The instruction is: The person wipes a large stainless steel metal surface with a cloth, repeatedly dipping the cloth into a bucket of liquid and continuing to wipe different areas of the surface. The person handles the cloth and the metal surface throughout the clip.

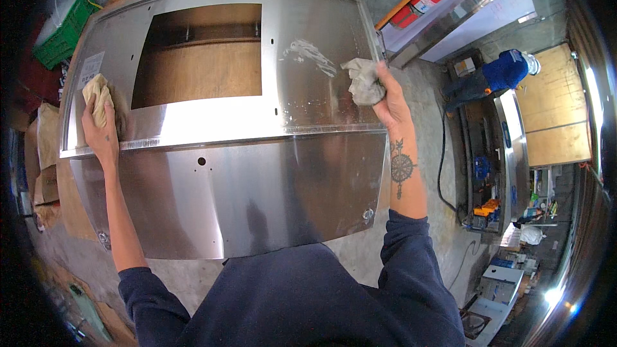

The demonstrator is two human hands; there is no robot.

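Observation:
A large stainless steel panel (244, 173) with a rectangular cutout lies in front of me, bent along a fold line across its middle. My left hand (99, 132) presses a tan cloth (96, 93) onto the panel's left edge. My right hand (389, 99) grips a crumpled white rag (363, 80) at the panel's right edge. Just left of that rag a white smear (308, 54) marks the steel. Both forearms come up from dark blue sleeves.
Wood shows through the cutout (199, 67). A green crate (61, 35) sits at the far left, cardboard (45, 154) beside the panel. Right of me are red cylinders (418, 5), a blue machine (498, 74), a black cable (442, 173) on the concrete floor and wooden boards (553, 109).

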